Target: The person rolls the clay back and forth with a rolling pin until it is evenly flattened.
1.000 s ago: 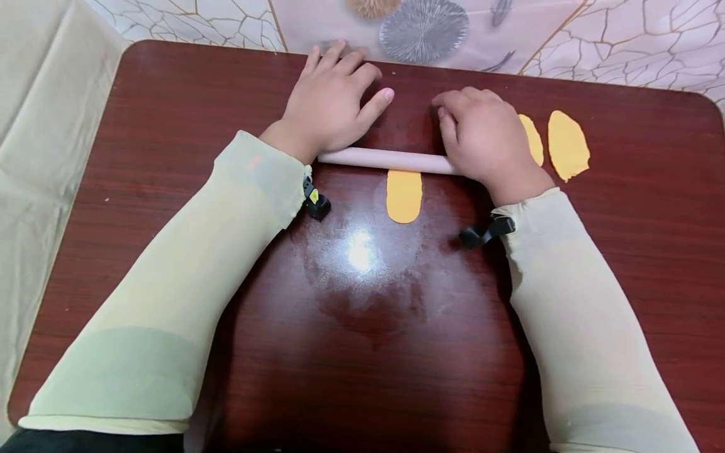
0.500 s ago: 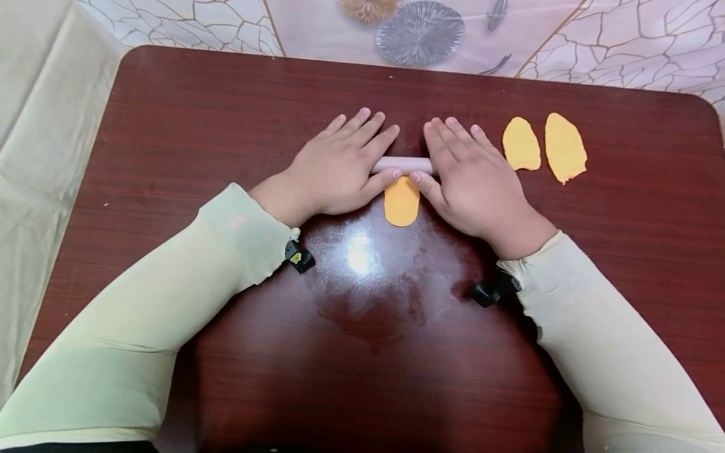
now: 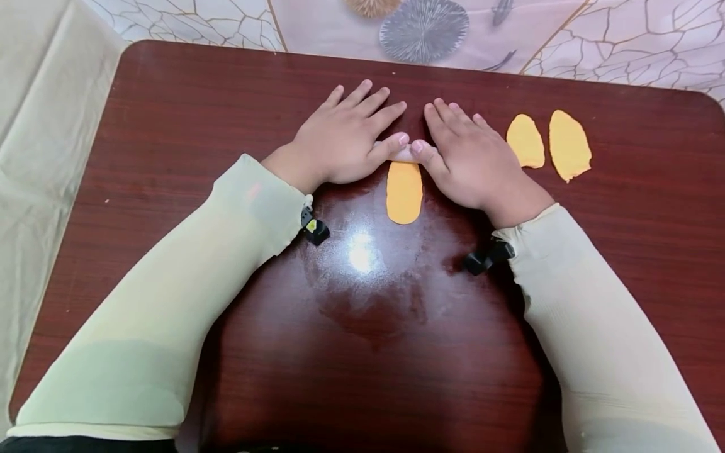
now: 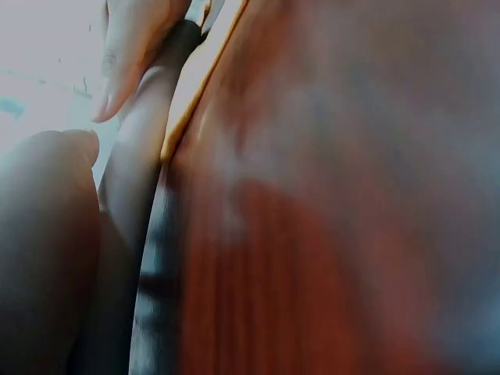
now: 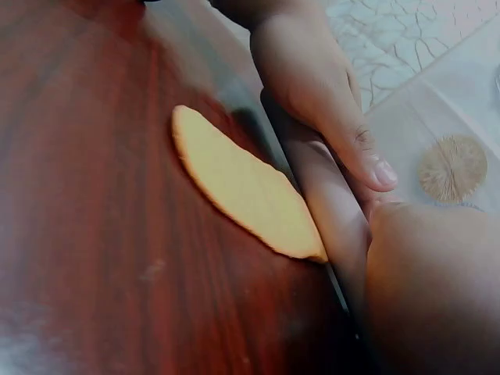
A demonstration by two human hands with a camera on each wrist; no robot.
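A pale rolling pin (image 3: pixel 403 153) lies crosswise at the far end of a flat yellow strip of dough-like material (image 3: pixel 404 194). My left hand (image 3: pixel 345 138) rests on the pin's left part with fingers straight and spread. On its right part lies my right hand (image 3: pixel 474 154), fingers extended forward. Both thumbs nearly meet over the middle of the pin. Most of the pin is hidden under the hands. In the right wrist view, the yellow strip (image 5: pixel 242 187) reaches to the pin (image 5: pixel 324 183). The left wrist view shows the pin (image 4: pixel 137 156) beneath the hand.
Two flat yellow pieces, a smaller one (image 3: pixel 525 141) and a larger one (image 3: pixel 569 145), lie right of my right hand. The dark red wooden table (image 3: pixel 362 377) meets a patterned wall covering (image 3: pixel 317 25) at the back. Pale cloth (image 3: pixel 51 157) hangs along the left.
My right hand's fingers were curled a second ago and are now straight. Both hands first came nearer and inward, then moved away again with the pin, leaving more of the yellow strip visible.
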